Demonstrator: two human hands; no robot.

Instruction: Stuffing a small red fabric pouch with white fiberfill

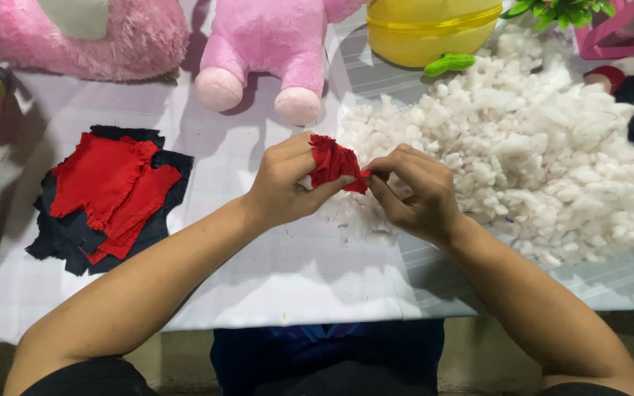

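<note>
1. Head view: both hands meet near frame centre, just above the white table [295, 279].
2. Left hand [282, 187]: grip closed on a small red cloth piece [335, 165], thumb under it, fingers curled over the top.
3. Right hand [414, 194]: fingertips pinch the same red cloth piece at its 4 o'clock corner, grip narrow & tight.
4. Red cloth piece sits between the 2 hands, crumpled, held off the table, just at the 9 o'clock edge of the stuffing.
5. White stuffing pile [544, 158]: big loose heap at 2–3 o'clock, touching the right hand's far side.
6. Stack of red & dark cloth cut-outs [108, 194] at 9 o'clock, flat on table, well apart from hands.
7. Pink plush toy [273, 51] at 12 o'clock; 2nd pink plush [104, 37] at 11.
8. Yellow container [431, 29] at 1 o'clock, green bit just below it.
</note>
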